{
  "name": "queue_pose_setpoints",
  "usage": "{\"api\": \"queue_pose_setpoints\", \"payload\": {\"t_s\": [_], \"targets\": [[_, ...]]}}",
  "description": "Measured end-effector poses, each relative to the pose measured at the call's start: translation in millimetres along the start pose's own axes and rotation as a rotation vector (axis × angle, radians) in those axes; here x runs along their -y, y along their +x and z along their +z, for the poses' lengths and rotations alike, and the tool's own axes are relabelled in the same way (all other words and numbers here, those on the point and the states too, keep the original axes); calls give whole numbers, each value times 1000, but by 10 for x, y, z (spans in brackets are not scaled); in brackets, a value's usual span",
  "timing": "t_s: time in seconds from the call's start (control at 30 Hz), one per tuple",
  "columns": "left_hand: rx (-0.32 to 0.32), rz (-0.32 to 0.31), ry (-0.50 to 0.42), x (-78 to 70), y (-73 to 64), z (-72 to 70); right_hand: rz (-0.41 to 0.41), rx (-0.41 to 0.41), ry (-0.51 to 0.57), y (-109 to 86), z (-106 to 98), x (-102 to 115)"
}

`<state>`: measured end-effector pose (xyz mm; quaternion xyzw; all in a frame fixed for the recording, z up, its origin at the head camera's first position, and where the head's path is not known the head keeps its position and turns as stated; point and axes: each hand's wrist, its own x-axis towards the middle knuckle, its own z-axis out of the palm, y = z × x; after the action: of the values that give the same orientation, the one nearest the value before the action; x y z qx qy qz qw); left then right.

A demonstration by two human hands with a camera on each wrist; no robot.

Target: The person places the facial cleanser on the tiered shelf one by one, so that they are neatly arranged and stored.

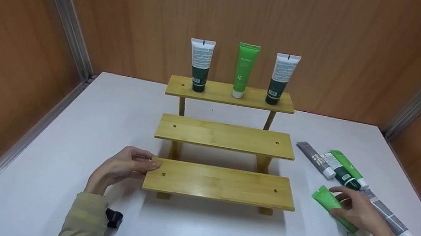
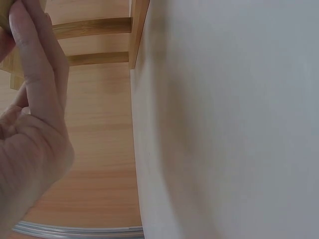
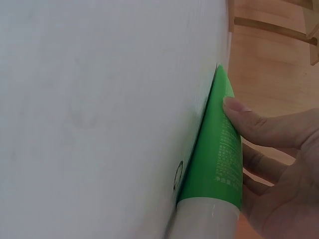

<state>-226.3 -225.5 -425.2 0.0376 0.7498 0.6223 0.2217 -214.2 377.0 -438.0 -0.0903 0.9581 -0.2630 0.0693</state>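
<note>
My left hand point(image 1: 124, 168) holds the left end of the lowest board of a three-step wooden display rack point(image 1: 221, 184), thumb on top and fingers underneath. In the left wrist view the left hand's fingers point(image 2: 37, 74) reach up to the board's edge. At the right, my right hand point(image 1: 360, 211) pinches a green tube point(image 1: 326, 199) lying on the table, its thumb along one side and the other fingers across from it. The right wrist view shows this green tube point(image 3: 212, 154) close up, white cap toward the camera.
Upright on the top step are a white-and-dark-green tube point(image 1: 200, 66), a green tube point(image 1: 245, 70) and another white-and-dark-green tube point(image 1: 282, 78). Several tubes lie right of the rack, including a grey tube point(image 1: 316, 159) and a silver-grey tube point(image 1: 389, 216). Wooden walls point(image 1: 252, 15) enclose the white table point(image 1: 36, 175).
</note>
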Motion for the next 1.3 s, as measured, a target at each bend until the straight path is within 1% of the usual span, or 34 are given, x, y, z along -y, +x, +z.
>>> {"api": "queue_pose_setpoints", "payload": {"t_s": [0.2, 0.4, 0.53, 0.63, 0.77, 1.07, 1.3], "targets": [[1, 3, -9, -11, -1, 1, 21, 8, -5, 8, -1, 4], [-5, -9, 1, -1, -5, 12, 42, 15, -3, -2, 14, 1], [-7, -10, 3, -2, -5, 11, 30, 10, -2, -2, 9, 6], [-7, -3, 0, 1, -8, 8, 1, 2, 1, 2, 3, 6], [-8, 2, 5, 3, -6, 7, -18, -2, 0, 6, 5, 10], [-12, -6, 25, -7, 6, 8, 17, 21, -17, 18, -8, 31], [-8, -10, 20, -4, 6, 6, 21, 32, -33, 24, -8, 23]]}}
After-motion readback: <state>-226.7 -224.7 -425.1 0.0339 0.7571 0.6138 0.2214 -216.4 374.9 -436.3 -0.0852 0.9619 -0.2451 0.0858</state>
